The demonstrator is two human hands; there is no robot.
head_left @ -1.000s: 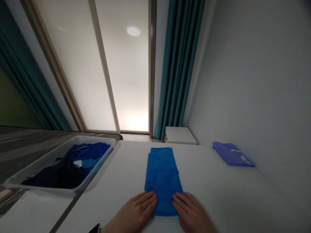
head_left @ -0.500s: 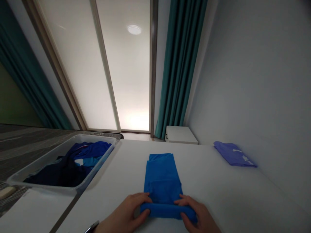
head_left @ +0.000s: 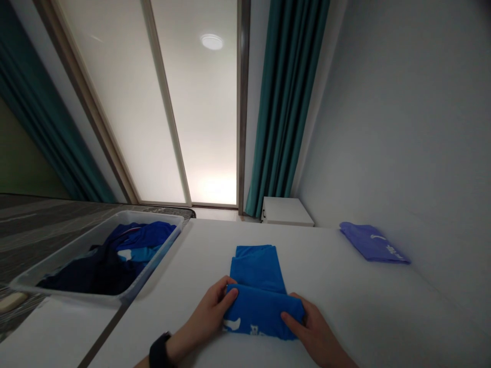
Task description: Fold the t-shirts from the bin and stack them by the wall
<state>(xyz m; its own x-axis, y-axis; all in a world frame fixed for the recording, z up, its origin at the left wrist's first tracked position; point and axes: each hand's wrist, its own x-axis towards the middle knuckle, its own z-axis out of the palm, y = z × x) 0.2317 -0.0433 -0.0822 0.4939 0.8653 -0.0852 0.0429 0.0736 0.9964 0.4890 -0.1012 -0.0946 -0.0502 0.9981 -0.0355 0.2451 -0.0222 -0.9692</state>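
A blue garment (head_left: 257, 268) lies on the white table (head_left: 184, 306), its near part doubled over onto the strip behind it. White print shows on the folded-over flap. At the flap's left corner, my left hand (head_left: 217, 304) grips the cloth, thumb on top and fingers behind. My right hand (head_left: 310, 324) pinches the right end the same way, with its fingers mostly hidden behind the fabric. A black band (head_left: 160, 350) circles my left wrist.
On the left stands a translucent plastic bin (head_left: 126, 296) of dark and blue clothes (head_left: 103, 260). A folded purple garment (head_left: 372, 243) lies at the table's right, by the wall. Beyond the table's far edge is a white cabinet (head_left: 287, 210).
Both hands have moved slightly away from me, carrying the near edge of the blue garment up and over. Its flap now looks broader and shows white print.
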